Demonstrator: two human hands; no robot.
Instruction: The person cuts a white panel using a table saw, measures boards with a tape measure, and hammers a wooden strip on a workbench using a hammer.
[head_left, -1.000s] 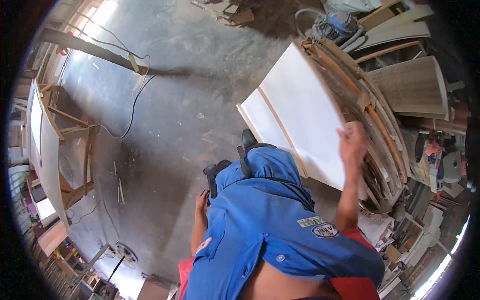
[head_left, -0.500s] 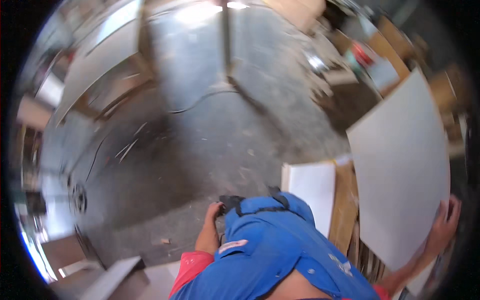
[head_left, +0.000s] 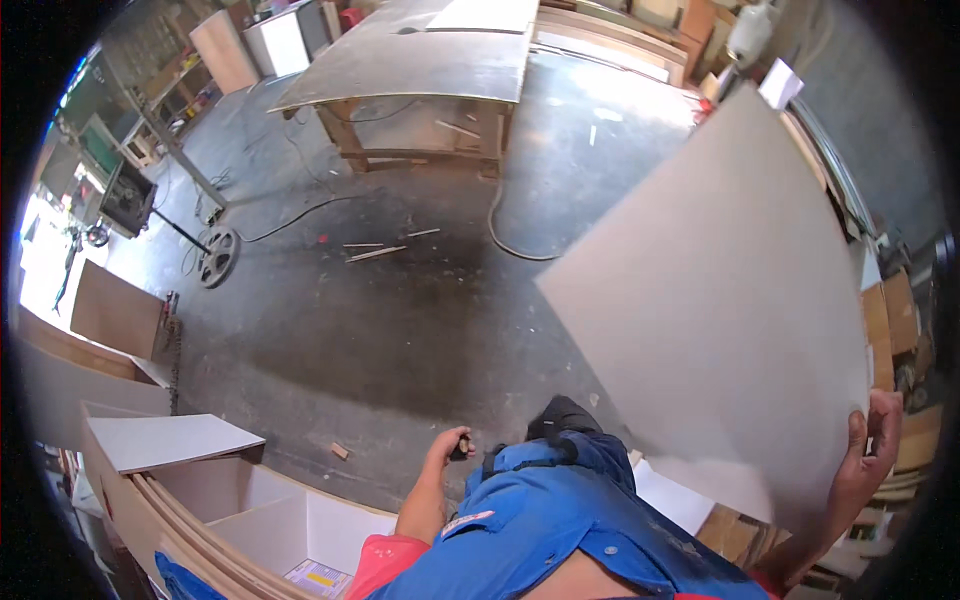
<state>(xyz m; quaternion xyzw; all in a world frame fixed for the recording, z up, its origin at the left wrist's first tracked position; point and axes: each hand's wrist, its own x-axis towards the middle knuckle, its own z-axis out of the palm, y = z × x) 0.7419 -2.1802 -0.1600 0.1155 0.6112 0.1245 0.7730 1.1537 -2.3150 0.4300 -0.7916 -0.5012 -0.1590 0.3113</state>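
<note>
My right hand [head_left: 878,440] grips the edge of a large pale flat panel [head_left: 720,270], held tilted at my right side. Its fingers curl at the panel's outer edge, and the board hides much of the floor there. At my left side hangs my left hand [head_left: 450,447], closed around a small dark object [head_left: 461,447] with a lighter brown end; its kind is too small to make out.
A large work table [head_left: 420,70] stands ahead. Thin strips [head_left: 377,253] and a cable [head_left: 500,235] lie on the floor. A fan's round base [head_left: 218,258] is at left. An open cabinet [head_left: 290,520] stands at lower left, and stacked boards [head_left: 735,540] at lower right.
My view has swung to the right, bringing the table ahead and the cabinet into sight. The panel has come with my right hand, away from the leaning stack. My left hand remains at my side.
</note>
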